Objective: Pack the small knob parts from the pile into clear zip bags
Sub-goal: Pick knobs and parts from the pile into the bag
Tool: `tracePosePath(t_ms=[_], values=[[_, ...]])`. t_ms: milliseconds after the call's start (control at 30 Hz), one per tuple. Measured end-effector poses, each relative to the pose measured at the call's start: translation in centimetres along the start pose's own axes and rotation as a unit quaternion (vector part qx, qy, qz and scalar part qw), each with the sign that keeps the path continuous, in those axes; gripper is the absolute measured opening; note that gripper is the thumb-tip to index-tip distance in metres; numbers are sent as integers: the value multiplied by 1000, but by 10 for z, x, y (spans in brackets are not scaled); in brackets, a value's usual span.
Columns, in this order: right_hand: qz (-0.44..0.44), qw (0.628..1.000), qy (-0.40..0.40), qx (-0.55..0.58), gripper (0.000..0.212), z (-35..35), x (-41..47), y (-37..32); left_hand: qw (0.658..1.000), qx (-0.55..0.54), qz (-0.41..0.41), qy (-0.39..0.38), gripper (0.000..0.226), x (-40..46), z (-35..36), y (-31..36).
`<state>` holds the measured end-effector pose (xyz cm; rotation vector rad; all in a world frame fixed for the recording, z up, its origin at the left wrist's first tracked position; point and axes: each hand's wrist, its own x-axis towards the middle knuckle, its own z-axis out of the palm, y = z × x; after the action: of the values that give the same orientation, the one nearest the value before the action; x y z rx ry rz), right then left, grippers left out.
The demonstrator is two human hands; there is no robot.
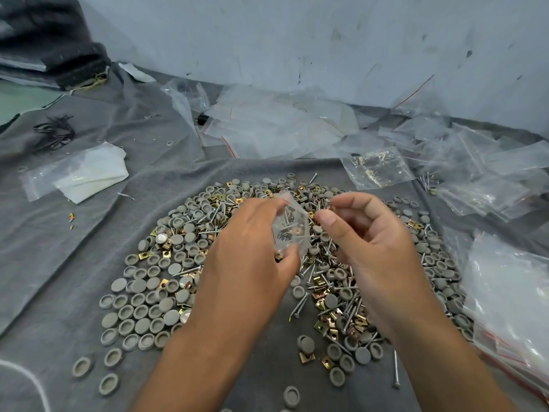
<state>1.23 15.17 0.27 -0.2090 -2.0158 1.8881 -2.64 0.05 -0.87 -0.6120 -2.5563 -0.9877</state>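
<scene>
Knob parts heap on grey cloth by a scuffed wall; left hand grips a bag, right hand pinches something small.

1. No readable text, labels, brands, nos. or signs anywhere in the head view.
2. Clear zip bags at the back: plain film w/ red seal strips only, no print.
3. Small bag held over the pile: unmarked.
4. Grey knob caps, screws & brass clips: no stamps or nos. legible at this res.
5. Wall: scuffs & marks only, no lettering.
</scene>
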Motion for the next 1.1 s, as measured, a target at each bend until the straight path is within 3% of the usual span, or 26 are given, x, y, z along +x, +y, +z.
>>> tracePosePath(t_ms=[67, 133, 200, 267, 333, 400, 500, 567, 733, 867, 933, 1100], values=[[-131, 985, 1, -116, 15, 2, -6, -4, 1000, -5, 1, 1, 47, -1, 0, 2], [-238, 936, 12, -260, 11, 6, -10, -5, 1000, -12, 2, -2, 48, -1, 0, 3], [-292, 891, 13, -348, 9, 13, -11, -4, 1000, -14, 3, -2, 49, -2, 0, 4], [-285, 886, 20, -364, 9, 16, -11, -2, 1000, -10, 4, 0, 50, -1, -1, 3], [-216, 937, 44, -271, 20, 13, -11, -4, 1000, -3, 2, 0, 50, -1, -2, 3], [-97, 990, 71, -73, 38, 8, -9, -10, 1000, 5, -2, -3, 50, 0, -4, 3], [-2, 982, 98, 163, 55, -2, -3, -19, 1000, 9, -5, -9, 50, -1, -5, 5], [-7, 973, 78, 219, 62, -3, -3, -24, 1000, 8, -2, -12, 49, -1, -4, 5], [-158, 987, 5, -11, 58, 24, -12, -21, 1000, -2, -5, -5, 49, -1, -1, 5], [-272, 935, -21, -227, 49, 35, -13, -9, 999, -33, -2, 1, 43, 0, -2, 2], [-293, 918, -26, -267, 45, 33, -13, -6, 1000, -29, -3, 5, 46, 0, -1, 0], [-303, 907, 45, -290, 38, 12, -9, -6, 1000, -2, -4, 4, 48, 1, -1, -1]])
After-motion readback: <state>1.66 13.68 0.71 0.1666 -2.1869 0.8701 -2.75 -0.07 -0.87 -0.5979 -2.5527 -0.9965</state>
